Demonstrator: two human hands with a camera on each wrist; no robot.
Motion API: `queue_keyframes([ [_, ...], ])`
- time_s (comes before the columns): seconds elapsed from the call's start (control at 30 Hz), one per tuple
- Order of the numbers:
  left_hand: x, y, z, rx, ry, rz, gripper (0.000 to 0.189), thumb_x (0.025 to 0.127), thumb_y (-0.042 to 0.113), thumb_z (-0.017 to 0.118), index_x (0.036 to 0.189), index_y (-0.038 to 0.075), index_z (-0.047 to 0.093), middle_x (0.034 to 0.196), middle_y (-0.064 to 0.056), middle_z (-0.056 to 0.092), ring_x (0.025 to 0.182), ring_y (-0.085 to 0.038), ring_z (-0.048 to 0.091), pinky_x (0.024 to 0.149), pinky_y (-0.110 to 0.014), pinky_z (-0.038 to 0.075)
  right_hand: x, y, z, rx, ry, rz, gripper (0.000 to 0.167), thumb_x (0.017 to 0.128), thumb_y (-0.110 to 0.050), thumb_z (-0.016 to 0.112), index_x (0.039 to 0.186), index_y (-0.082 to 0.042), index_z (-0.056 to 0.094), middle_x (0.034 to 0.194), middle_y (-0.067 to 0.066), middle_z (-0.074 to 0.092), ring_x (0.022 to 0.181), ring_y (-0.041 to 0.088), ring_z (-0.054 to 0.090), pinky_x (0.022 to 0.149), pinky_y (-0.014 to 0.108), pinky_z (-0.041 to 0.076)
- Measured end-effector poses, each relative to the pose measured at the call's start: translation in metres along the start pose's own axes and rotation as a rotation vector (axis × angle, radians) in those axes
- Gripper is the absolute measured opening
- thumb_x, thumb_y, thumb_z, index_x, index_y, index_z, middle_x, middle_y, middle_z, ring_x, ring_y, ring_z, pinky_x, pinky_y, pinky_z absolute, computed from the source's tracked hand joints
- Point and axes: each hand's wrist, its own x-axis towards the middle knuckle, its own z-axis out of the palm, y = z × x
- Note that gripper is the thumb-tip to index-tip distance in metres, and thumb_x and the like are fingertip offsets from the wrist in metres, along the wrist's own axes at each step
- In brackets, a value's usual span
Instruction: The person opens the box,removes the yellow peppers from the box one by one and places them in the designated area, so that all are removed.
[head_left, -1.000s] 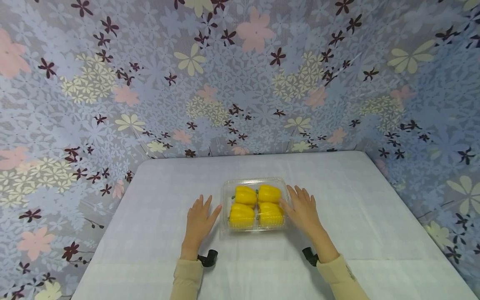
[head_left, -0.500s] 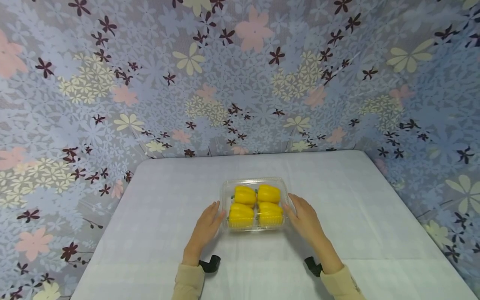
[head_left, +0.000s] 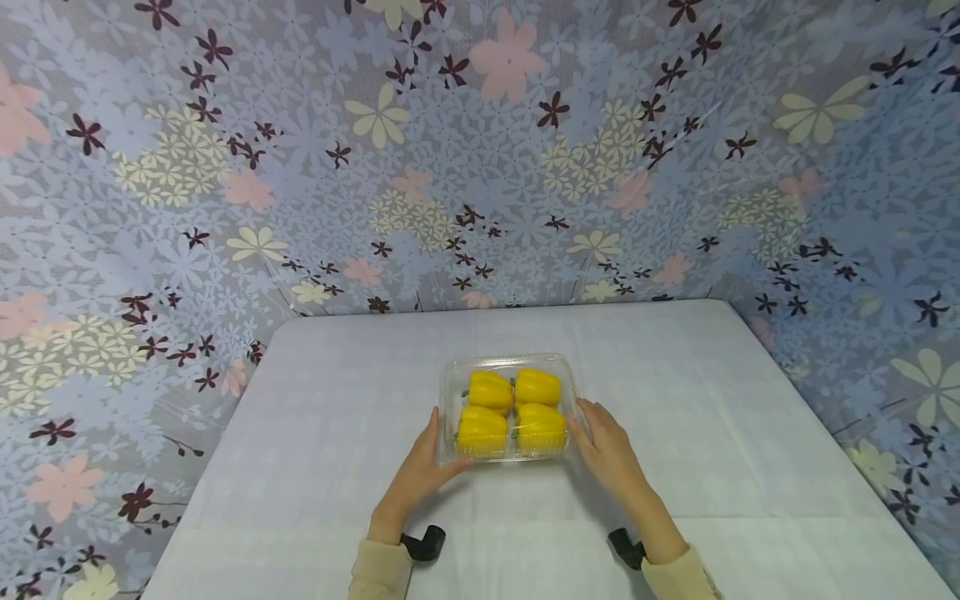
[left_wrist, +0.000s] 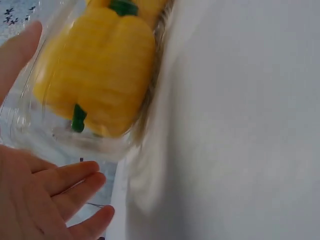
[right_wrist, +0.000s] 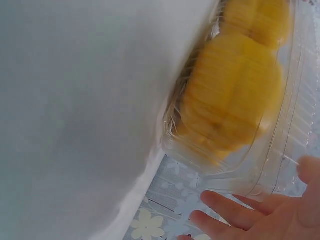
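Clamshell box (head_left: 510,408) with four yellow peppers (head_left: 512,410) now has both hands closer than before. Left hand (head_left: 417,477) and right hand (head_left: 609,452) touch its sides, fingers nearly straight, not gripping yet.

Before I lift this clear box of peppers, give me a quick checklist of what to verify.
1. Left hand at the box's left side: ok, thumb at the near-left corner.
2. Right hand at its right side: ok.
3. Fingers closed firmly on the box: cannot tell, wrist views show them spread.
4. Lid shut: cannot tell.
5. Four peppers inside: ok.
6. Box flat on the table: ok.
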Motion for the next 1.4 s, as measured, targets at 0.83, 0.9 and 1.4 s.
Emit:
queue_keyframes([
  [0.83, -0.002, -0.003, 0.01, -0.264, -0.004, 0.076, 0.096, 0.087, 0.023, 0.069, 0.153, 0.003, 0.002, 0.156, -0.025, 0.016, 0.144, -0.043, 0.016, 0.117, -0.059, 0.013, -0.008, 0.002, 0.008, 0.045, 0.003, -0.043, 0.068, 0.1, -0.04, 0.045, 0.147, 0.006, 0.026, 0.151, 0.028, 0.029, 0.14, 0.046, 0.027, 0.113, 0.062, 0.023],
  [0.9, -0.002, -0.004, 0.007, -0.272, -0.01, 0.077, 0.093, 0.088, 0.02, 0.068, 0.154, 0.006, 0.005, 0.157, -0.023, 0.018, 0.145, -0.04, 0.016, 0.117, -0.056, 0.014, -0.008, 0.001, 0.007, 0.041, 0.005, -0.044, 0.068, 0.1, -0.04, 0.046, 0.147, 0.006, 0.026, 0.151, 0.027, 0.029, 0.14, 0.045, 0.027, 0.113, 0.061, 0.024],
  [1.4, -0.003, -0.005, -0.002, -0.284, 0.026, 0.141, 0.077, 0.086, 0.007, 0.068, 0.149, -0.003, 0.024, 0.151, -0.02, 0.032, 0.142, -0.037, 0.029, 0.111, -0.056, 0.031, -0.008, 0.0, 0.006, 0.047, -0.023, -0.027, 0.07, 0.1, -0.041, 0.045, 0.148, 0.006, 0.024, 0.152, 0.027, 0.028, 0.14, 0.045, 0.028, 0.113, 0.06, 0.025],
])
